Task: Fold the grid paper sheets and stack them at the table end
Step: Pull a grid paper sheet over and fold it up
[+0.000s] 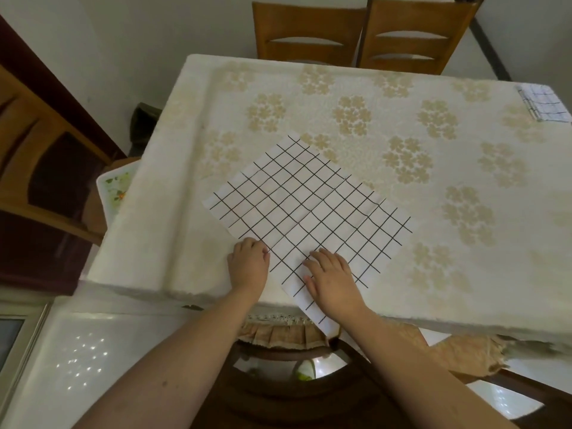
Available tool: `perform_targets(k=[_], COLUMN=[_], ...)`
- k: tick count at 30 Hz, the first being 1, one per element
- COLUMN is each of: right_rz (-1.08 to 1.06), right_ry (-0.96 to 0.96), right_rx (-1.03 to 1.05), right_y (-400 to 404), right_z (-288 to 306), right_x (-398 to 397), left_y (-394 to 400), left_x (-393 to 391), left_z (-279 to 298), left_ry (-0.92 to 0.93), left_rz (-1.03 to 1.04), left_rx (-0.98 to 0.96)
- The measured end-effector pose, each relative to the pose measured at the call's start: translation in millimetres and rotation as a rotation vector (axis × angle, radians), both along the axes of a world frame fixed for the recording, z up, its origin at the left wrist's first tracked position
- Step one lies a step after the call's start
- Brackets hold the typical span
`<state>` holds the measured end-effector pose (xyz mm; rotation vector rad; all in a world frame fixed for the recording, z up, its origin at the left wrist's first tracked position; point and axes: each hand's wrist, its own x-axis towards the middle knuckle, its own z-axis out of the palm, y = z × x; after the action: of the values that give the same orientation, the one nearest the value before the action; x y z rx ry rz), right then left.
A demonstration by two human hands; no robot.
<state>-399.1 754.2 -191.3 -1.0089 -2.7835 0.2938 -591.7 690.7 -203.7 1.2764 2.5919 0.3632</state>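
Note:
A white sheet of grid paper [305, 209] with black lines lies unfolded and turned diagonally on the near part of the table [402, 150]. One corner hangs over the near table edge. My left hand [249, 264] has its fingers curled at the sheet's left edge; whether it pinches the paper is hidden. My right hand [332, 278] lies flat on the sheet near that overhanging corner, fingers spread. A stack of folded grid sheets [544, 102] sits at the far right corner of the table.
The table wears a cream cloth with beige flower prints. Two wooden chairs [362, 35] stand at the far side. Another chair [40, 168] and a flowered tray [113, 190] are at the left. A dark round seat [294, 382] is below the near edge.

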Motion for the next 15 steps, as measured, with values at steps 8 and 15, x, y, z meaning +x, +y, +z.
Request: perform_targets(k=[8,15], right_rz=[0.011,-0.007], right_ry=[0.003,0.029], right_rx=[-0.007,0.001], right_y=[36,79], right_z=[1,6], right_x=[-25,-49], left_y=[-3,-19], left_x=[-7,-19], left_z=[2,21], left_ry=[0.059,0.177], left_rz=[-0.025,-0.158], left_rx=[0.025,0.072])
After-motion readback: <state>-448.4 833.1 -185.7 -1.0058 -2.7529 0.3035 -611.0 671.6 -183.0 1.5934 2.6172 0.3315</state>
